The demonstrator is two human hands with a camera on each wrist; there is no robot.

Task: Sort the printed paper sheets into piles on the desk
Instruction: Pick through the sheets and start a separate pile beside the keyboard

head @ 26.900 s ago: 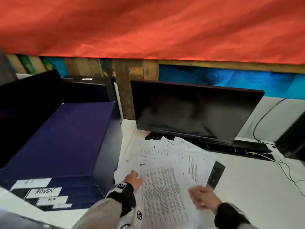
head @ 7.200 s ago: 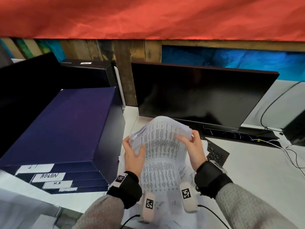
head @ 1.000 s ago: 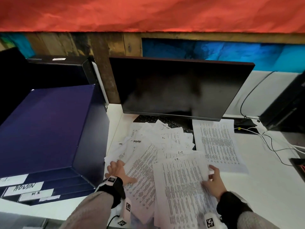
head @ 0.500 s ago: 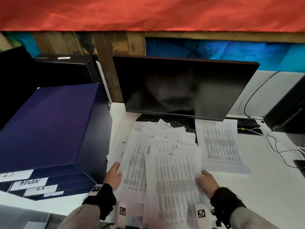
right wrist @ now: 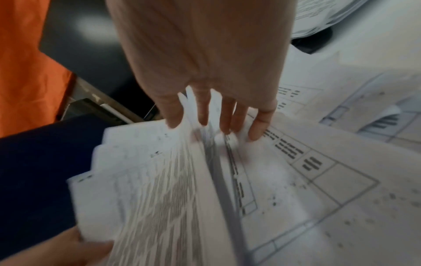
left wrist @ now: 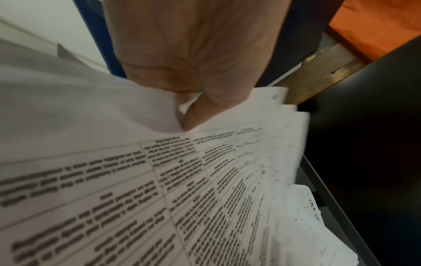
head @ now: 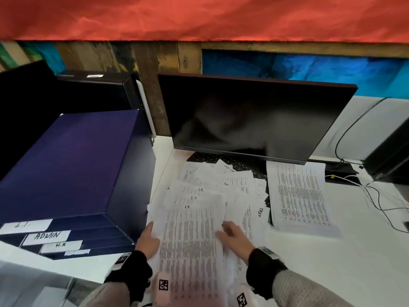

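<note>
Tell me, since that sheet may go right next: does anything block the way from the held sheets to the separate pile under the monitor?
Nothing visible does. The left hand grips the fanned white printed sheets; the right hand's straight fingers touch their edge. Between them and the flat printed pile lie only loose overlapping papers on the white desk.

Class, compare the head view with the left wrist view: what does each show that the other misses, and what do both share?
Only the head view shows the right hand resting on the fanned sheets, the separate pile to the right, and the labelled drawer unit. Only the left wrist view shows the left hand pinching a sheet's edge with its thumb. Both show the left hand, the printed sheets and the monitor.
</note>
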